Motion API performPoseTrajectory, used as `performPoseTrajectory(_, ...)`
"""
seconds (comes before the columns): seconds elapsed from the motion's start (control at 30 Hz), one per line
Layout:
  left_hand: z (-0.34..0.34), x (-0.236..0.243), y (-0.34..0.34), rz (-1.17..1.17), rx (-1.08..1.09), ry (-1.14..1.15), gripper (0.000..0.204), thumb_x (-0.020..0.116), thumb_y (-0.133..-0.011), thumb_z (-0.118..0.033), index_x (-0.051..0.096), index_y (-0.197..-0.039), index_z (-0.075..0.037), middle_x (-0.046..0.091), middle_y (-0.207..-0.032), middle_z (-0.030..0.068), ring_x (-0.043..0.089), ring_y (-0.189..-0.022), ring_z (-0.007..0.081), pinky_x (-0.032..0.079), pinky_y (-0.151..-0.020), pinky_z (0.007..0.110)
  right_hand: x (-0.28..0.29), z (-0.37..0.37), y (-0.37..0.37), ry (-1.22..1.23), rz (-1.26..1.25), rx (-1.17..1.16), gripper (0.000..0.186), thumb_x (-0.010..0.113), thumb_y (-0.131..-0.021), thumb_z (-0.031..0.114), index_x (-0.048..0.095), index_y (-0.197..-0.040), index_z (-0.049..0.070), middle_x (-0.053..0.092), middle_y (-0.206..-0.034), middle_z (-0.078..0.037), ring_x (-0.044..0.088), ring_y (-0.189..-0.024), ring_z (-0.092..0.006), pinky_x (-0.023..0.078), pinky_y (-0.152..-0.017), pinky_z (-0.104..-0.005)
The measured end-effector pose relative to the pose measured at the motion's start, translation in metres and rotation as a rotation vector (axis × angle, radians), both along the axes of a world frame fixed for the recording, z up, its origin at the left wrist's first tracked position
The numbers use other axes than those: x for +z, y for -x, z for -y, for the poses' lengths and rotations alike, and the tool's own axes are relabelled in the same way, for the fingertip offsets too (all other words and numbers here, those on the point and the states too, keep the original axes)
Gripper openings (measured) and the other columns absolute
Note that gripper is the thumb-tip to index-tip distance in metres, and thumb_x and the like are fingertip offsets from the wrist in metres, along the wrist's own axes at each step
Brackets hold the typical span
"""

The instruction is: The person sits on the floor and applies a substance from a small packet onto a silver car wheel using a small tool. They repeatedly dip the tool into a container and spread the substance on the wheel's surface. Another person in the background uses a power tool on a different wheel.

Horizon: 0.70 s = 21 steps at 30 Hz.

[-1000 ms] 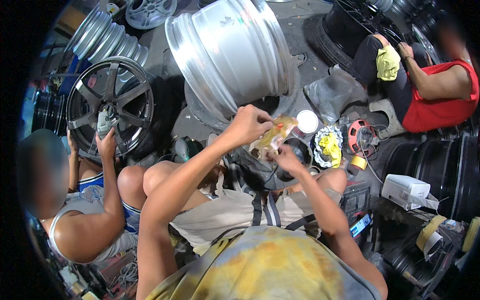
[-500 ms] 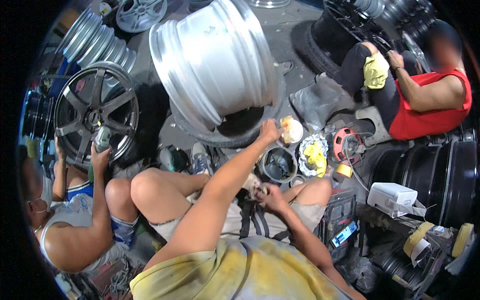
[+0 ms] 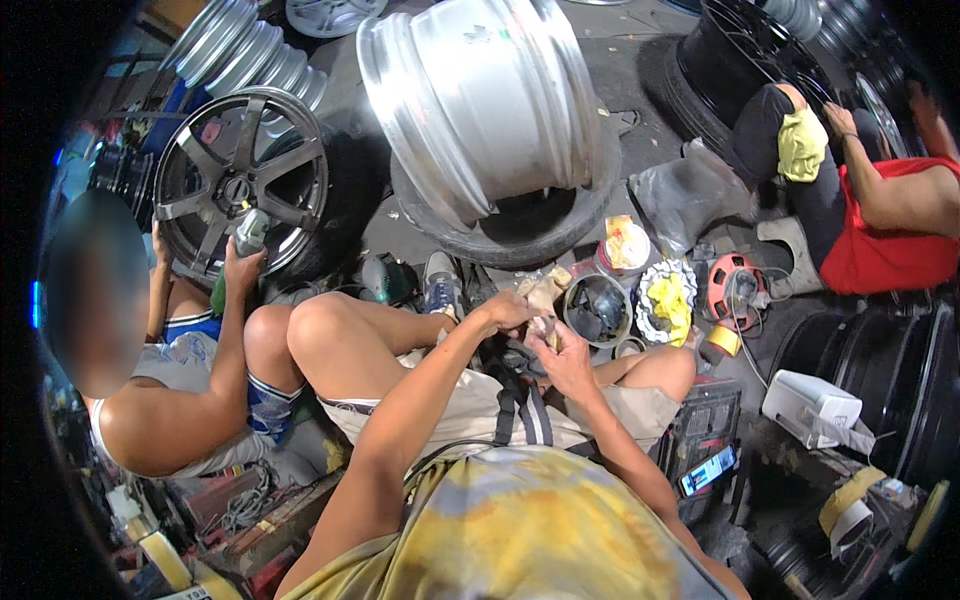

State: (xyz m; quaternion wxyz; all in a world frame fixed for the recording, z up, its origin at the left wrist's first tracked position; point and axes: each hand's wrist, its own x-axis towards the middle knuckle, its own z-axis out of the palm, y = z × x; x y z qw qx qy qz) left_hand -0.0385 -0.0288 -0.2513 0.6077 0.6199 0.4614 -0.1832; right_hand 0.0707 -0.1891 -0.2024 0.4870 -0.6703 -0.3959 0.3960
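My left hand (image 3: 508, 312) and my right hand (image 3: 566, 360) are close together above my lap. The fingers of the right are closed round a small pale piece I cannot make out. Pinched fingers on the left reach toward it, and what they hold, if anything, is hidden. Just right of the hands stands a round tub (image 3: 598, 308) with dark contents. Beyond it is an open can (image 3: 627, 246) with pale and orange-brown smears. A large silver wheel rim (image 3: 480, 110) lies on its side on a tyre (image 3: 520, 245) in front of me.
A crumpled silvery bowl (image 3: 652, 322) holds a yellow cloth (image 3: 672, 300). Near it are a red reel (image 3: 732, 290) and a grey plastic bag (image 3: 690, 200). One co-worker on the left holds a power tool (image 3: 252, 232) at a dark spoked wheel (image 3: 245, 175); another in red (image 3: 895, 235) sits right.
My left hand has come back from beside the can to my right hand. My right hand has risen slightly from my lap. The whole view has shifted, with the scene now further right.
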Motion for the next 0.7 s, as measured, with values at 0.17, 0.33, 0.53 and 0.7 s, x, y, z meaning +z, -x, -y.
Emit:
performPoseTrajectory(0.17,-0.015,0.022,0.003,0.164,0.021,-0.109,0.04,0.067,-0.096,-0.035,0.073,-0.082,0.002,0.061,-0.066,0.0051,0.052,-0.057,0.0113,0.044,-0.054,0.03,0.023,0.016,-0.009,0.106,0.114,-0.072,0.033,0.058,-0.099,0.027,0.05,-0.097,-0.004,0.06,-0.081,-0.027,0.057,-0.079,-0.049,0.045,-0.071,-0.0498)
performPoseTrajectory(0.33,-0.015,0.037,0.003,0.31,0.204,0.237,0.027,0.06,-0.1,-0.028,0.07,-0.093,-0.004,0.062,-0.081,-0.0023,0.053,-0.067,0.0078,0.043,-0.058,0.025,0.02,0.011,-0.019,0.158,0.128,0.046,0.037,0.049,-0.103,0.03,0.046,-0.103,-0.007,0.06,-0.091,-0.033,0.056,-0.087,-0.0526,0.042,-0.075,-0.0546)
performPoseTrajectory(0.53,-0.015,0.061,0.011,0.448,0.139,0.397,0.023,0.063,-0.094,-0.014,0.071,-0.112,-0.002,0.068,-0.096,-0.0021,0.057,-0.083,0.0062,0.046,-0.075,0.021,0.037,0.002,-0.017,0.139,0.202,0.076,0.039,0.047,-0.103,0.03,0.047,-0.107,-0.008,0.06,-0.093,-0.035,0.057,-0.094,-0.0539,0.043,-0.08,-0.0541)
performPoseTrajectory(0.7,0.0,0.131,0.013,0.605,0.028,0.249,0.024,0.072,-0.089,-0.003,0.07,-0.112,0.001,0.069,-0.099,-0.0022,0.059,-0.09,0.0061,0.048,-0.085,0.024,0.061,-0.001,-0.025,0.183,0.181,0.168,0.041,0.045,-0.099,0.024,0.047,-0.122,-0.01,0.059,-0.1,-0.036,0.057,-0.097,-0.0525,0.044,-0.085,-0.0515)
